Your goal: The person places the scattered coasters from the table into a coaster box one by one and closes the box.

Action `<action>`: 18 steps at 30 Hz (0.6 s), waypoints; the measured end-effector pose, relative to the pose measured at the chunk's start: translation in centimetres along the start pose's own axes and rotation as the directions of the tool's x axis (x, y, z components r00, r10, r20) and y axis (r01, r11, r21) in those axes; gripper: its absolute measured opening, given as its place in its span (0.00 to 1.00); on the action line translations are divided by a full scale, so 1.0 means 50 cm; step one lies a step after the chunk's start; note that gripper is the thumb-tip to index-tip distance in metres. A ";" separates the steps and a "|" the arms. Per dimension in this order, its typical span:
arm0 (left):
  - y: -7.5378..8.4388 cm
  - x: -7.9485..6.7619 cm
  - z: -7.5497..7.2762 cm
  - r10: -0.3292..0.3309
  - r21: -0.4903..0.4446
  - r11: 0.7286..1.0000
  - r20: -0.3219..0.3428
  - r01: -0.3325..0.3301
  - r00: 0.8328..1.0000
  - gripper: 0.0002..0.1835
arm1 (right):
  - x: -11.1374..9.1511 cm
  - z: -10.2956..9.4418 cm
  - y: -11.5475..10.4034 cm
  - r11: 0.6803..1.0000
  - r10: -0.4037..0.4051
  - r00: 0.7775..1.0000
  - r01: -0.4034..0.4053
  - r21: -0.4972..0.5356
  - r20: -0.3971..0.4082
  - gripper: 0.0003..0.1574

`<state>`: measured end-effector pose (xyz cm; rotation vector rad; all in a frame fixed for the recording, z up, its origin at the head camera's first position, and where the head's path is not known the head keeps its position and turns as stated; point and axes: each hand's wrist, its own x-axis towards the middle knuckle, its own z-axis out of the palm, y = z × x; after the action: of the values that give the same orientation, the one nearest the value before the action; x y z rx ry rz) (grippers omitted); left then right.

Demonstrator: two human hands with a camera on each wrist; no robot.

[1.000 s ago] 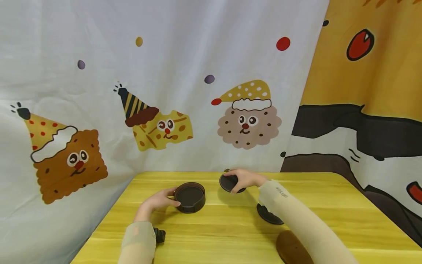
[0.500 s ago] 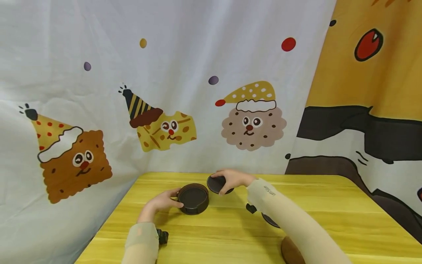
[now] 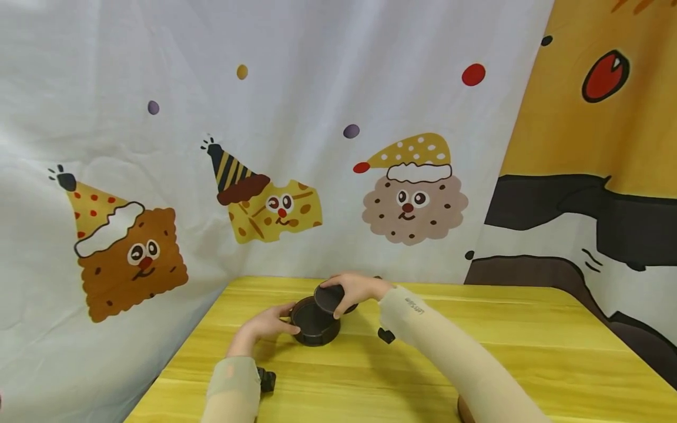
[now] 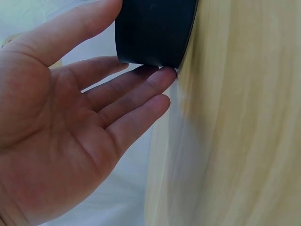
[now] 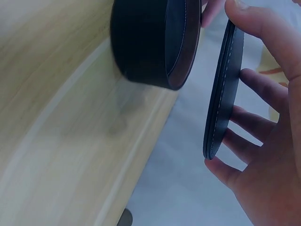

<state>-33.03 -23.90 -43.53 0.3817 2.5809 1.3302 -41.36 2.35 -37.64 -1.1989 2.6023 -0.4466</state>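
Observation:
A round black coaster holder with a brown inner wall stands on the table, its opening upward. My left hand holds it from the left, thumb at the near side and fingers behind; the left wrist view shows fingertips against the holder's wall. Above the holder's right rim, my right hand grips black round coasters by their edges, tilted. In the right wrist view these stitched coasters look stacked together, thumb on one edge and fingers spread under the far face, apart from the holder.
On the yellow wood-grain table, a brown round piece shows partly behind my right sleeve. A cartoon-printed cloth hangs right behind the table's back edge. Black wrist cameras sit by both wrists.
My right hand has carried the coasters leftward until they overlap the holder in the head view. The right sleeve now covers the black disc lying on the table. The left hand keeps its hold.

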 end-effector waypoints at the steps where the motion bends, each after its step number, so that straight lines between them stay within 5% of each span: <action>1: 0.000 0.000 0.000 -0.001 0.000 1.000 0.001 0.001 1.000 0.43 | 0.003 0.001 -0.004 1.000 0.000 1.000 0.000 -0.003 0.002 0.52; 18: 0.000 -0.001 -0.002 -0.039 -0.010 0.999 0.010 0.039 0.999 0.45 | 0.042 0.043 -0.051 1.000 0.005 0.998 -0.006 0.023 0.055 0.50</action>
<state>-33.02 -23.98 -43.49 0.3338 2.5589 1.3249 -40.19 -1.24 -38.86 -1.1791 2.5465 -0.4346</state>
